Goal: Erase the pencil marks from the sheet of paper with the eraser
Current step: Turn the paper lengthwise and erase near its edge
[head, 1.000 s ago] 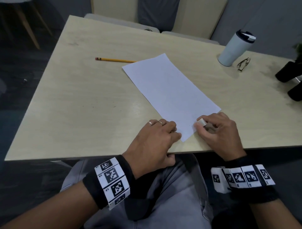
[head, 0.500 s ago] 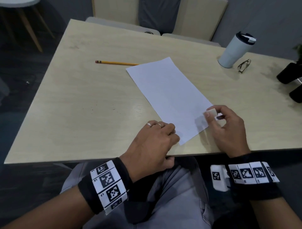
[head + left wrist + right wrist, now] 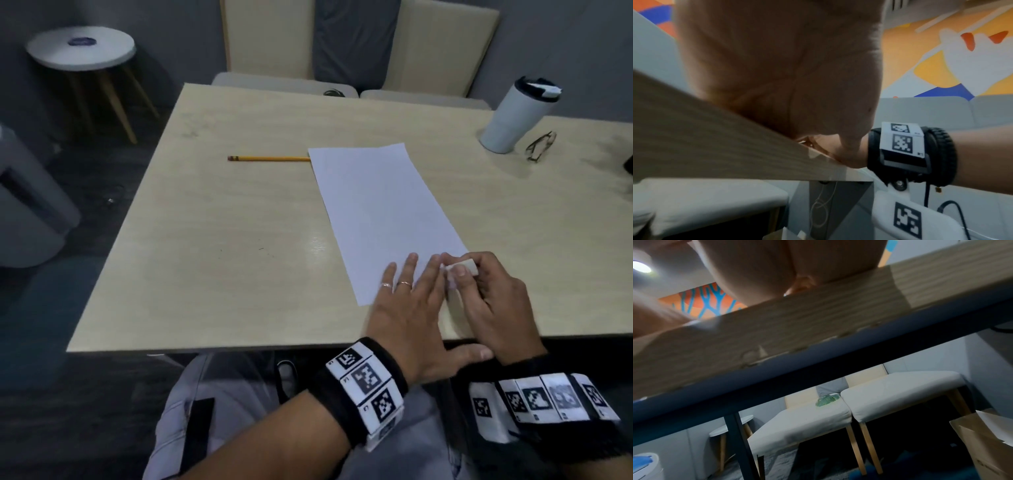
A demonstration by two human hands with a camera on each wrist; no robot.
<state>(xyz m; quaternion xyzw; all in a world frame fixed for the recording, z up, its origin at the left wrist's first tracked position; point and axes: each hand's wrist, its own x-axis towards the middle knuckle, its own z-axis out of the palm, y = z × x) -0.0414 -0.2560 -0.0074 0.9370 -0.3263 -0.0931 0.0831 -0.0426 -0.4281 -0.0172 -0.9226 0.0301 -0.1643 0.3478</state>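
Now: eraser at the paper's near corner

Left hand lies flat, fingers straight, on the near end of the sheet of paper. Right hand pinches the eraser at the sheet's near right corner on the table. Pencil lies far left.

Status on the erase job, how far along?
Done: eraser is picked up, pinched in the right hand. In hand: left hand lies flat on the near end of the sheet of paper, eraser at its near right corner. Left: unclear; any pencil marks are too faint to see here.
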